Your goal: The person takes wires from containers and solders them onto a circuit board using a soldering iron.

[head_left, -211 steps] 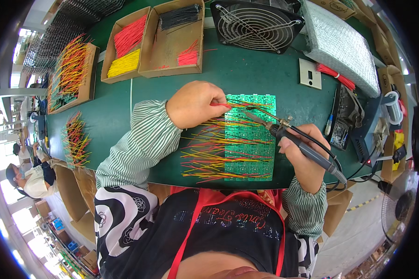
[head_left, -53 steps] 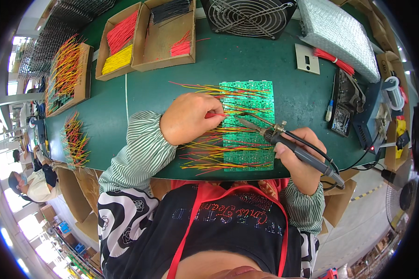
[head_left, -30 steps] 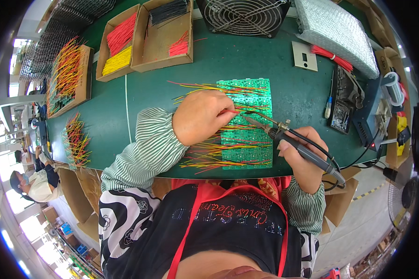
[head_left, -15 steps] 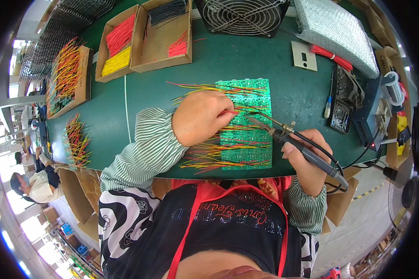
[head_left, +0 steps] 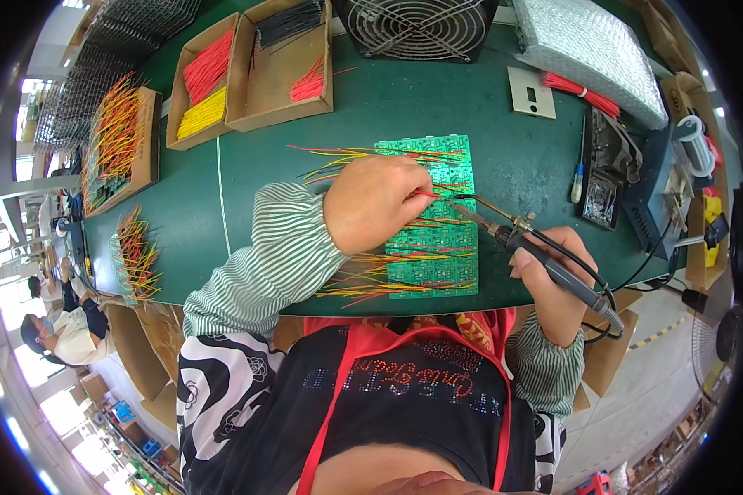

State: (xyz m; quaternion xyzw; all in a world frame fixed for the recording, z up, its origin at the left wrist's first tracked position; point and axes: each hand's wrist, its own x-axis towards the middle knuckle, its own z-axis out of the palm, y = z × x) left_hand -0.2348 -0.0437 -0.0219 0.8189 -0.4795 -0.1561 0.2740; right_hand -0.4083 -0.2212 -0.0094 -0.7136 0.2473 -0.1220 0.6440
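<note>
A green circuit board panel [head_left: 431, 276] lies on the bench before me, with rows of red, yellow and black wires [head_left: 355, 290] reaching off its left side. My left hand [head_left: 377, 202] is over the panel's left part, thumb and forefinger pinched on a red wire [head_left: 425, 194]. Its other fingers are curled and partly hidden. From the right, my right hand [head_left: 556, 276] grips a soldering iron [head_left: 545, 262] with a thin feed tube clamped along it. The iron's tip and the tube's end meet over the panel, close to the red wire's end.
Cardboard trays [head_left: 281, 113] of cut wires stand at the back left, beside a fan [head_left: 417, 29]. Wired boards [head_left: 134, 256] lie farther left. On the right are a tool tray [head_left: 600, 202], a solder spool [head_left: 696, 153] and a bubble-wrapped pack [head_left: 590, 58]. Another person [head_left: 74, 330] sits far left.
My left hand has shifted right across the panel with the red wire. The soldering iron has moved slightly right too, its tip still close by the wire. The whole view has shifted a little.
</note>
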